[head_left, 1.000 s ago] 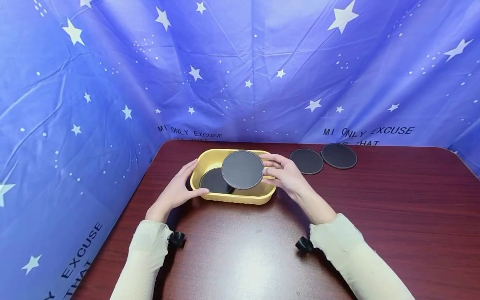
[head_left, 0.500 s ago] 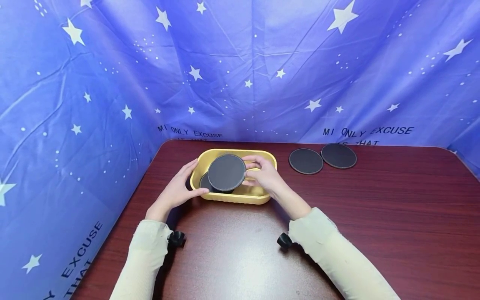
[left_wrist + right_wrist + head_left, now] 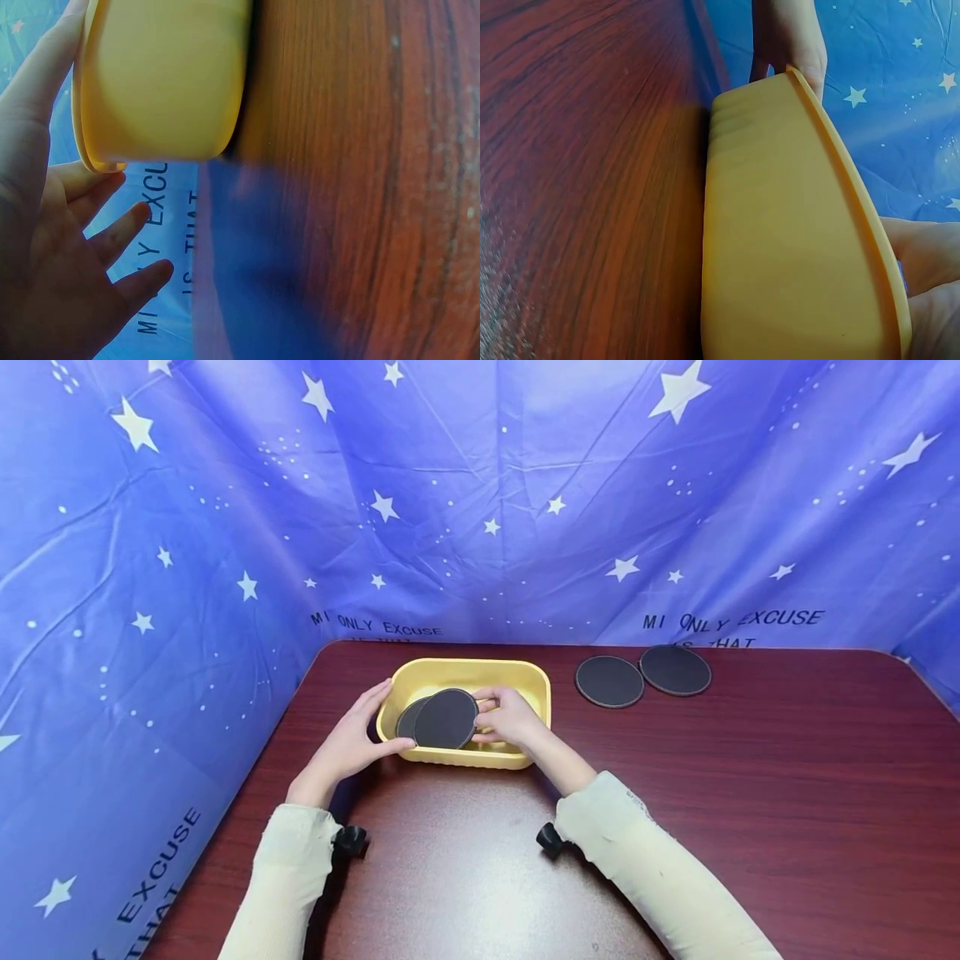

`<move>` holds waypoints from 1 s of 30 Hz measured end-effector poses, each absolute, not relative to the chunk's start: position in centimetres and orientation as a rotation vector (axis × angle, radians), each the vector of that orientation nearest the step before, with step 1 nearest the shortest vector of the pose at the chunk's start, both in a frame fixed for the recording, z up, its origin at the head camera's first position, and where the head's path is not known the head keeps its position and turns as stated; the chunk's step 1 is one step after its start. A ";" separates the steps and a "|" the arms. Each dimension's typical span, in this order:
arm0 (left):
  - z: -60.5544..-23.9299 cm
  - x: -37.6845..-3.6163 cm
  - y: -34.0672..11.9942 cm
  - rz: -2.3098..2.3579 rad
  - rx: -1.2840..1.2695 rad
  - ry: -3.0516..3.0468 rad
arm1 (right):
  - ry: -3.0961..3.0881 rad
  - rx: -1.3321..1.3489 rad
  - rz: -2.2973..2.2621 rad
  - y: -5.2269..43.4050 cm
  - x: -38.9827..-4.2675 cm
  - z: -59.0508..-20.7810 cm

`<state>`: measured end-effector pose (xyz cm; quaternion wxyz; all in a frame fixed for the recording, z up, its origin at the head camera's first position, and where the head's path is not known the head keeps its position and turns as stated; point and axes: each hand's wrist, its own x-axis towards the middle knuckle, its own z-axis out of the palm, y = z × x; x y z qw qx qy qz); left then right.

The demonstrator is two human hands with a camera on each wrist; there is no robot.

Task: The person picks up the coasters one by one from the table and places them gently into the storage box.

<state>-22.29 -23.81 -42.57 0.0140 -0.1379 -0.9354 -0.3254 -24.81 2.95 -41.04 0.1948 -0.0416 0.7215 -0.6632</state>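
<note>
While wrist views show only the tray, the right hand pinches a coaster; the left hand rests open.

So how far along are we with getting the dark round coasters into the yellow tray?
One dark round coaster already lies in the yellow plastic tray. The right hand holds a second dark round coaster low inside it, while the left hand steadies the tray's end. Two more coasters remain on the wooden table.
</note>
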 end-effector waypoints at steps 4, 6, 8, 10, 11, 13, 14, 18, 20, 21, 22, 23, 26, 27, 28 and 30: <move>-42.4 -22.2 -23.8 -1.021 -0.432 -2.914 | 2.016 -0.115 -1.844 2.9 -24.7 -40.9; -42.4 -22.2 -23.8 -1.017 -0.431 -2.918 | 2.024 -0.110 -1.822 2.9 -24.6 -40.9; -42.5 -22.2 -23.9 -1.016 -0.428 -2.920 | 2.033 -0.111 -1.795 2.9 -24.6 -41.0; -42.5 -22.2 -23.9 -1.011 -0.426 -2.921 | 2.039 -0.121 -1.773 3.0 -24.5 -41.1; -42.5 -22.2 -23.9 -1.009 -0.423 -2.922 | 2.041 -0.121 -1.762 3.0 -24.6 -41.1; -42.6 -22.2 -23.9 -1.007 -0.421 -2.923 | 2.038 -0.136 -1.756 3.0 -24.6 -41.3; -42.6 -22.2 -23.9 -1.006 -0.420 -2.924 | 2.035 -0.142 -1.756 3.0 -24.6 -41.4; -42.5 -22.1 -23.9 -1.006 -0.414 -2.929 | 2.030 -0.155 -1.758 3.0 -24.5 -41.4; -42.5 -22.1 -23.9 -1.009 -0.416 -2.925 | 2.029 -0.165 -1.759 3.0 -24.5 -41.3; -42.5 -22.1 -23.8 -1.011 -0.418 -2.922 | 2.028 -0.170 -1.758 3.0 -24.5 -41.3; -42.5 -22.1 -23.8 -1.013 -0.419 -2.920 | 2.027 -0.176 -1.758 3.0 -24.5 -41.3; -42.5 -22.1 -23.8 -1.011 -0.421 -2.919 | 2.026 -0.180 -1.757 3.0 -24.5 -41.3; -42.5 -22.1 -23.8 -1.008 -0.420 -2.920 | 2.015 -0.182 -1.755 3.0 -24.5 -41.2; -42.5 -22.1 -23.8 -1.007 -0.419 -2.921 | 2.013 -0.183 -1.754 3.0 -24.5 -41.2; -42.5 -22.1 -23.8 -1.005 -0.419 -2.922 | 2.013 -0.183 -1.753 3.0 -24.5 -41.2; -42.5 -22.1 -23.8 -1.006 -0.418 -2.921 | 2.013 -0.183 -1.753 3.0 -24.5 -41.2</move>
